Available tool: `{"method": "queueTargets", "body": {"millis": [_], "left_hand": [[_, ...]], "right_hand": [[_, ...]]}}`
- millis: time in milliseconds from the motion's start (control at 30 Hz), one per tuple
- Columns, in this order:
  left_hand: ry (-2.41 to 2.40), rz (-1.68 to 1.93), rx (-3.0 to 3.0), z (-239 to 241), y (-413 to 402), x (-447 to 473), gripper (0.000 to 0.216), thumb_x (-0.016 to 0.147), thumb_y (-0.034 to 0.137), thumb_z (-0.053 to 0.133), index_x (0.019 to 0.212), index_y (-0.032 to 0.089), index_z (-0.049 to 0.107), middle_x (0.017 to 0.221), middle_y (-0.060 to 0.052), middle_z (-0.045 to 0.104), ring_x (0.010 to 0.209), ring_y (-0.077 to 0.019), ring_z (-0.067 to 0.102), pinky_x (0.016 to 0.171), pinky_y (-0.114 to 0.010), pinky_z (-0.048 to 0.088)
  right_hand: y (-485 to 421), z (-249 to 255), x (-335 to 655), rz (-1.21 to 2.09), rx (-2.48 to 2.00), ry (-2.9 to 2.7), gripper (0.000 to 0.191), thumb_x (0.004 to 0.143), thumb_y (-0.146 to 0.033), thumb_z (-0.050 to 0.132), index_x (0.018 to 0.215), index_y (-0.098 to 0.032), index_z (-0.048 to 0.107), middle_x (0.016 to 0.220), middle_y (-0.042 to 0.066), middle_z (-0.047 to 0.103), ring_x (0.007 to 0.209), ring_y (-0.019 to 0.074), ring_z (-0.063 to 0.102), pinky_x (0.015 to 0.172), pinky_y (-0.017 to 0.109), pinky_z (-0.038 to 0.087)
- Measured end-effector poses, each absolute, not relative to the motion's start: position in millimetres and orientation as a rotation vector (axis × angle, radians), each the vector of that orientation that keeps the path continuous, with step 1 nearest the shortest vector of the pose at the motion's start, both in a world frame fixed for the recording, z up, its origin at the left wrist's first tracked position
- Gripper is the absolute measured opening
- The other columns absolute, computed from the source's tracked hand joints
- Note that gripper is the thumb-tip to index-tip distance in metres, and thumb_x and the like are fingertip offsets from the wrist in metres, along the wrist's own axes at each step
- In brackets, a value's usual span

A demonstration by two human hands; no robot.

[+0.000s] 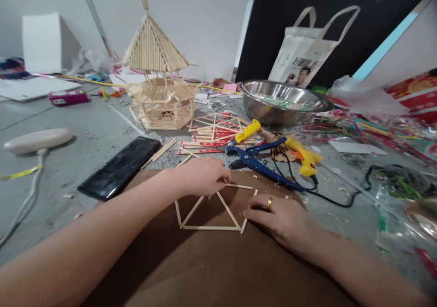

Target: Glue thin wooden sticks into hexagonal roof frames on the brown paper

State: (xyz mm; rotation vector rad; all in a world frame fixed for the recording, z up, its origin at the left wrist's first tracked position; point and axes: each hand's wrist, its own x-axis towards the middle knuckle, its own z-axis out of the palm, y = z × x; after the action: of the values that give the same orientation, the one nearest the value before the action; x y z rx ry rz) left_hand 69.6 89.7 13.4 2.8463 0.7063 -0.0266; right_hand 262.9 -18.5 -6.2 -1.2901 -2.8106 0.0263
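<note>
A flat frame of thin wooden sticks (208, 228) lies on a brown board (205, 270) in front of me. My left hand (201, 176) is closed, its fingertips pinching the frame's top where two sticks meet. My right hand (276, 213), with a gold ring, lies curled on the board and presses the frame's right stick with its fingertips. Behind stands a wooden stick pagoda model (157, 70).
A black phone (119, 167) lies left of the board. Blue cutters (256, 161), a yellow glue gun (305, 157), loose sticks (208, 143) and a steel bowl (283, 100) sit behind. A white bag (307, 52) leans at the back; clutter fills the right.
</note>
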Motion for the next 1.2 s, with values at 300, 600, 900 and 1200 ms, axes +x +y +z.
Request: {"method": "queueTargets", "body": {"millis": [300, 600, 900, 1200], "left_hand": [[0.708, -0.019, 2.851, 12.3, 89.9, 68.9, 0.024, 0.075, 0.028, 0.039, 0.088, 0.026, 0.059, 0.084, -0.003, 0.056, 0.078, -0.0156, 0.051, 0.069, -0.028, 0.04], [0.747, 0.0, 2.807, 17.9, 93.6, 67.2, 0.032, 0.072, 0.015, 0.033, 0.089, 0.023, 0.059, 0.088, -0.002, 0.057, 0.083, -0.0136, 0.05, 0.076, -0.026, 0.038], [0.71, -0.052, 2.761, 15.2, 96.5, 67.0, 0.034, 0.071, 0.013, 0.033, 0.088, 0.024, 0.06, 0.09, -0.002, 0.056, 0.084, -0.0135, 0.049, 0.077, -0.026, 0.037], [0.67, -0.05, 2.761, 12.8, 102.5, 64.3, 0.034, 0.069, 0.011, 0.034, 0.086, 0.025, 0.061, 0.084, -0.001, 0.057, 0.08, -0.0134, 0.049, 0.075, -0.026, 0.036]], "right_hand": [[-18.6, -4.0, 257.7, 0.045, -1.189, -2.771, 0.024, 0.083, -0.017, 0.035, 0.087, -0.021, 0.058, 0.083, 0.002, 0.057, 0.075, 0.0133, 0.048, 0.063, 0.025, 0.036], [-18.1, -5.3, 259.9, -0.052, -1.147, -2.829, 0.024, 0.082, -0.013, 0.033, 0.085, -0.02, 0.056, 0.088, 0.001, 0.058, 0.075, 0.0142, 0.047, 0.061, 0.026, 0.037], [-12.3, 5.1, 267.7, -0.074, -1.186, -2.753, 0.02, 0.081, -0.014, 0.036, 0.077, -0.017, 0.055, 0.086, 0.003, 0.059, 0.083, 0.0163, 0.049, 0.072, 0.031, 0.037], [-5.5, -0.2, 279.2, -0.054, -1.393, -2.65, 0.019, 0.081, -0.018, 0.036, 0.074, -0.018, 0.054, 0.098, 0.007, 0.06, 0.086, 0.0181, 0.053, 0.072, 0.033, 0.041]]}}
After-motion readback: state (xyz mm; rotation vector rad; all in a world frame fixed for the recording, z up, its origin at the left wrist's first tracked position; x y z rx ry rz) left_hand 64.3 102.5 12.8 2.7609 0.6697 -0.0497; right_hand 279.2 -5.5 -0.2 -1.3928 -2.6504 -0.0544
